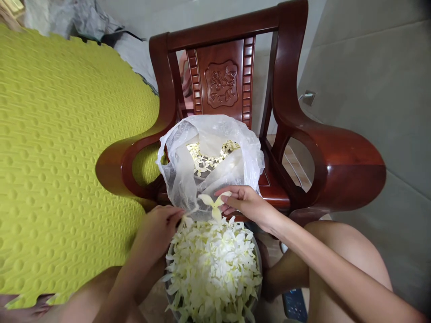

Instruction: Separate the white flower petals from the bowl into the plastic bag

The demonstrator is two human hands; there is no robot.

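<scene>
Between the thumb and fingers of my right hand [244,204] is a pale yellow-white flower [214,204] with several spread petals, held by one petal. My left hand [164,224] is closed in a pinch to the left of it; a thin, pale, blurred bit shows at its fingertips, too small to name. Below both hands stands a round container [260,262] heaped with similar white flowers [215,269]. Behind the hands sits an opened white plastic bag [232,128], with more flowers [198,159] lying inside.
A dark red carved wooden chair [328,157] carries the bag on its seat, its wide arms curving out on both sides. A yellow textured foam mat [67,134] stands at left. A dark remote-like object [294,305] lies low by my right leg. Tiled wall [370,89] rises at right.
</scene>
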